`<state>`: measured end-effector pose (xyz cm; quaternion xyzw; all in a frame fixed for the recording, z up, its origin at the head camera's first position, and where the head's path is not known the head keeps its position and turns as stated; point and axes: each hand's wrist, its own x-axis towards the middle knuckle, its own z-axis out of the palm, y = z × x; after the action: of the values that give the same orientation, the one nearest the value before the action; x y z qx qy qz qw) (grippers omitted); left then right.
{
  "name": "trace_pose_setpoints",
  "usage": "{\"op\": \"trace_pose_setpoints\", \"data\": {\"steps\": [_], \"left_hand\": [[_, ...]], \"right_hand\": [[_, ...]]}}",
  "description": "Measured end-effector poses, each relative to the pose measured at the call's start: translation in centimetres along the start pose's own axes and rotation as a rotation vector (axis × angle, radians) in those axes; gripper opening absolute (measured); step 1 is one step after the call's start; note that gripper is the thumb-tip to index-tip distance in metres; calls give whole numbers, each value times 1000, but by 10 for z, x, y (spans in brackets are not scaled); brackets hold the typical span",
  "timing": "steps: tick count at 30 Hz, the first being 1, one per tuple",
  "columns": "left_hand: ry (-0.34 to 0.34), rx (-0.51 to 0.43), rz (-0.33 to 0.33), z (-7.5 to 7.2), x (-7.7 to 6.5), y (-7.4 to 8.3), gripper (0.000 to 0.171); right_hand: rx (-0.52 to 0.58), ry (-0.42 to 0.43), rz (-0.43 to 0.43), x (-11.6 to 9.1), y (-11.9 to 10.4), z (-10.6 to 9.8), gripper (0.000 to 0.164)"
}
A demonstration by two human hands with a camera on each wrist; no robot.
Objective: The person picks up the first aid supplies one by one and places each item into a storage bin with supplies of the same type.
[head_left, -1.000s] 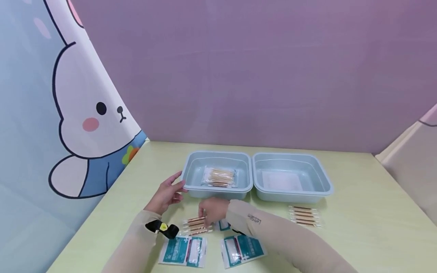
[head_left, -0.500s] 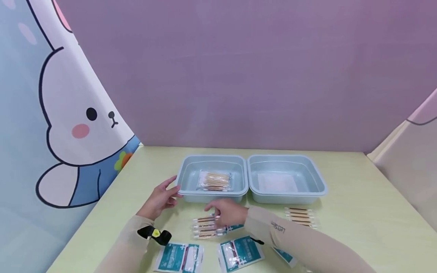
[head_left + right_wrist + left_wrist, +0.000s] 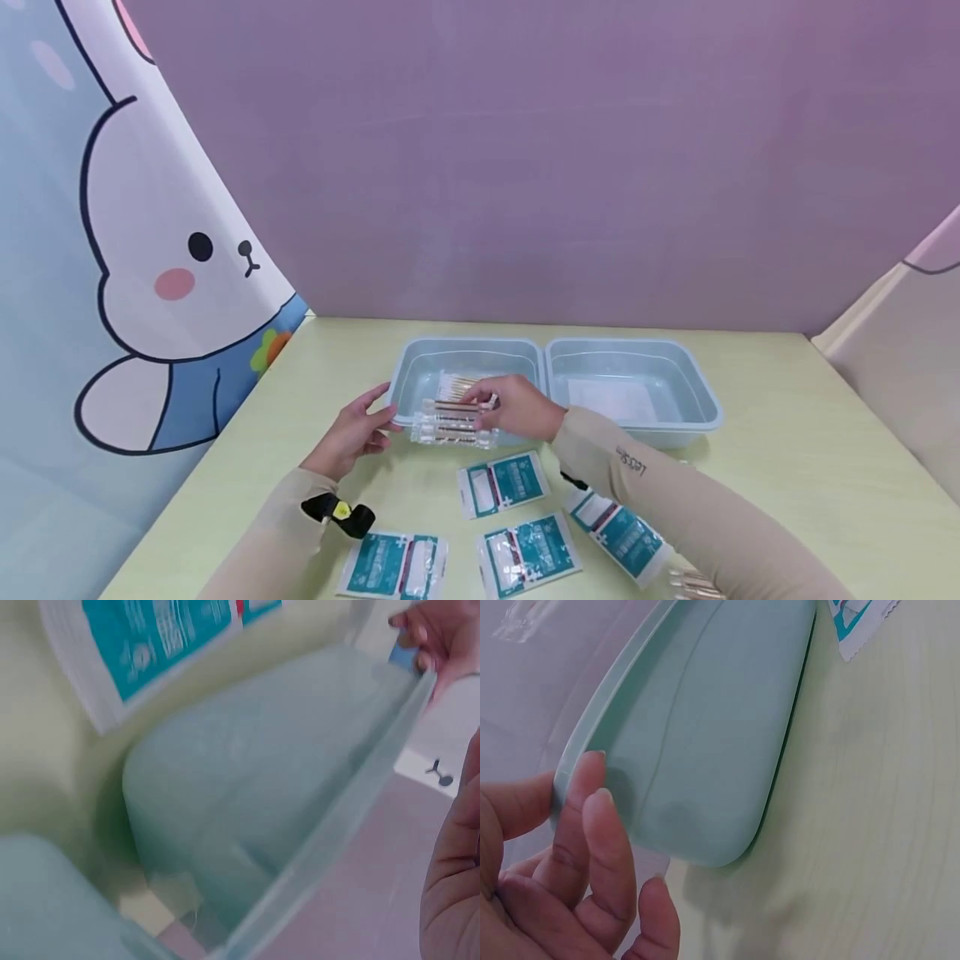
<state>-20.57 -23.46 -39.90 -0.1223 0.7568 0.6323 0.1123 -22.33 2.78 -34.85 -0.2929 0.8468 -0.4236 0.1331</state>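
My left hand (image 3: 348,437) pinches the near left corner of the left light-blue plastic bin (image 3: 408,362). In the left wrist view, thumb and fingers lie on either side of the bin's rim (image 3: 592,705). Over the front rim of that bin, my right hand (image 3: 521,408) holds a clear pack of cotton swabs (image 3: 447,429) by its right end. Behind it, another swab pack (image 3: 453,384) lies in the bin, partly covered. The right wrist view shows part of my right hand (image 3: 454,892) at the edge; the held pack is out of that view.
A second bin (image 3: 705,408) stands close on the right with a pale rectangle (image 3: 611,400) on its floor. Several green-and-white packets (image 3: 504,483) lie in front. Another swab pack (image 3: 693,583) is partly under my right sleeve. A purple backdrop (image 3: 570,167) rises behind.
My right hand has lifted the swab pack off the table and carried it up to the left bin's front rim, uncovering a green-and-white packet. My left hand stays at the bin's corner.
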Motion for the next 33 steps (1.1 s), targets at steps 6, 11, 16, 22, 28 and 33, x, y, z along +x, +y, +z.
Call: {"op": "trace_pose_setpoints", "data": {"steps": [6,11,16,22,28,33], "left_hand": [[12,-7,-13,0,2,0,56],[14,-4,-13,0,1,0,56],[12,-5,-13,0,1,0,55],[10,-13,-15,-1,1,-2,56],[4,-31,-14,-1,1,-3,56],[3,-33,-10,0,0,-2,56]], "right_hand": [[31,37,31,12,-2,-16,27],[23,51,32,21,-5,-29,29],[9,93,74,29,-10,-41,29],[-31,66,114,38,-17,-48,30],[-88,22,120,48,-25,-47,33],[-88,-2,138,59,-22,-42,32]]}}
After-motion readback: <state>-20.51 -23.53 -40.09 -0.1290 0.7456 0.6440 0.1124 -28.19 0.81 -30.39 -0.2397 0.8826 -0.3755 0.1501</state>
